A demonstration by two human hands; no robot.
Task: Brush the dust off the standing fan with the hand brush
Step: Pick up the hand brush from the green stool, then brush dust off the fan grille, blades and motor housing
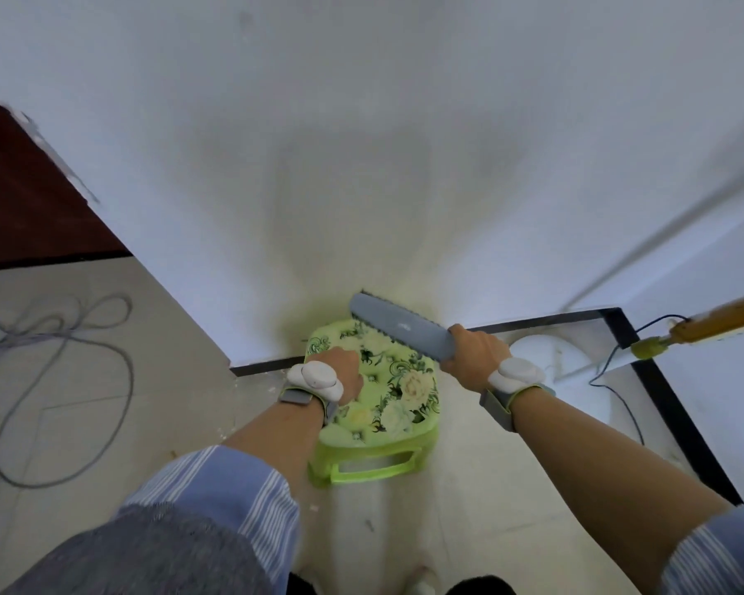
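Two hands: we see both low over a green stool (374,427) at the foot of a white wall (361,165).
Left hand (340,373): fingers curled, knuckles down on the stool's flowered seat; we cannot tell whether it grips anything.
Right hand (473,352): clenched round the handle of the hand brush (396,326).
Hand brush: grey back towards us, slanting up and left over the stool's far edge, its tip near the wall.
Wrists: each carries a white device on a grey strap.
Right side: a white round base (553,358) on the floor just beyond the right wrist, a black cord (610,367) beside it, an orange pole (722,319) above; we cannot tell whether the base is the fan's.
Left side: a grey cable (61,337) looped on the floor.
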